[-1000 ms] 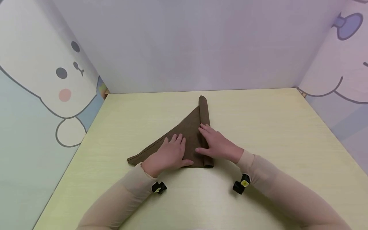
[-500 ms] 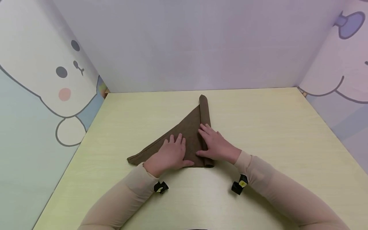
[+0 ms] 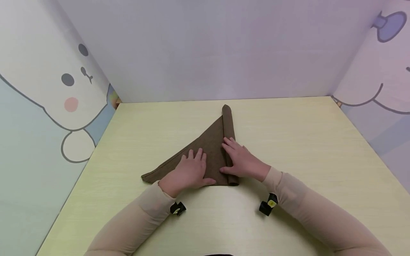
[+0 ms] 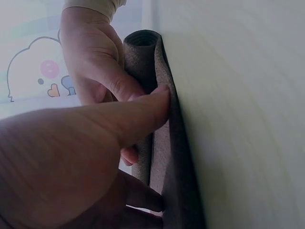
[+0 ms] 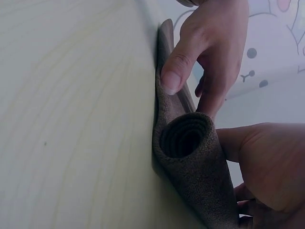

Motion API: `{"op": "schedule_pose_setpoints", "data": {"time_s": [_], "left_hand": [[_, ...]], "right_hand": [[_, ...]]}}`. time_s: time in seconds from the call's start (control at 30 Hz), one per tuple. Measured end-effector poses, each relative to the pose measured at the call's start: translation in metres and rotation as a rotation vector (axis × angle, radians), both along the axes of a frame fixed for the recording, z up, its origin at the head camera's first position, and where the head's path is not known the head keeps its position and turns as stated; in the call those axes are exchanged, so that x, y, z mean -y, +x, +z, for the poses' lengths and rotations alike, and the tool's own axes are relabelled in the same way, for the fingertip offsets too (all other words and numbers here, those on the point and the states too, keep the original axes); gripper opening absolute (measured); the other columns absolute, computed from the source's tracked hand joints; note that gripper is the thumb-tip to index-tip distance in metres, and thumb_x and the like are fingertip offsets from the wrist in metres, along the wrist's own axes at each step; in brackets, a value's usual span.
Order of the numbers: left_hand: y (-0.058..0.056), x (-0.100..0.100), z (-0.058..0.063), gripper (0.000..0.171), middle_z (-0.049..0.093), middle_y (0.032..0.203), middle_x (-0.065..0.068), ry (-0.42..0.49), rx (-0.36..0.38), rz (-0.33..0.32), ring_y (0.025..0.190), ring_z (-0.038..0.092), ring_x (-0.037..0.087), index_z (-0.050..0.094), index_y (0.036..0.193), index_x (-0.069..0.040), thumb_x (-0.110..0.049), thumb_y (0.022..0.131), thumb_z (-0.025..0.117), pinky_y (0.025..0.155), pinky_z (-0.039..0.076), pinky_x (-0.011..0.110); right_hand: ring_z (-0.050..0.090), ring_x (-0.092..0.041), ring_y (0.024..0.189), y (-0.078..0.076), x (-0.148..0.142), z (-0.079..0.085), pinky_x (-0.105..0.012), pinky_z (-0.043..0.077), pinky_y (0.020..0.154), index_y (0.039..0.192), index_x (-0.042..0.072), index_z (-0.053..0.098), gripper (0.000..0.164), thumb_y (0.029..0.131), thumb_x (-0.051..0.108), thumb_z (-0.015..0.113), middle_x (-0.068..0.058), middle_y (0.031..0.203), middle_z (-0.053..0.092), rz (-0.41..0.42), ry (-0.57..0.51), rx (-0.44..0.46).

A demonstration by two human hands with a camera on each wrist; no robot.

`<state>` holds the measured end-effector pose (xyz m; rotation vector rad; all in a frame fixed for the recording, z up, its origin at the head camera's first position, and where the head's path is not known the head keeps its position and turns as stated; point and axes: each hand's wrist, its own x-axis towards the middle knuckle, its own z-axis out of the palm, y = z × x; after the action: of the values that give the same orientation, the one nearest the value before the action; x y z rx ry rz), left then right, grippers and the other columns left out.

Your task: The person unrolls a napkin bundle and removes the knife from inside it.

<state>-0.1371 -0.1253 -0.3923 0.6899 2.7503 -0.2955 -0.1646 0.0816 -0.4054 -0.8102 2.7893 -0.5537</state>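
A brown cloth lies on the table, its right side wound into a narrow roll and its left side flat, tapering to a point. My left hand rests on the flat part with fingers spread, the thumb near the front edge. On the roll lie the fingertips of my right hand, loosely bent, with the thumb on the cloth just left of it. The right wrist view shows the roll's open end with several layers inside. In the left wrist view, the left thumb touches the cloth beside the roll.
The pale wooden table runs back to a plain light wall. Panels with cartoon animals stand on the left and right. A small black camera hangs at each wrist, close over the tabletop.
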Motion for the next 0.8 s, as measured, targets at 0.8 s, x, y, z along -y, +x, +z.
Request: {"op": "schedule_pose_setpoints", "data": {"time_s": [0.8], "left_hand": [[0.0007,0.0037,-0.0026,0.100,0.021,0.156,0.019,0.019,0.003,0.002,0.139,0.024,0.045,0.028,0.151,-0.002,-0.076,0.085,0.041,0.103,0.031,0.060]], "right_hand": [[0.013,-0.036,0.145,0.0024,-0.0059,0.0027,-0.061,0.025,0.106,0.148,-0.005,0.028,0.089,0.085,0.040,0.072,-0.019,0.158,0.016,0.002,-0.030,0.006]]}}
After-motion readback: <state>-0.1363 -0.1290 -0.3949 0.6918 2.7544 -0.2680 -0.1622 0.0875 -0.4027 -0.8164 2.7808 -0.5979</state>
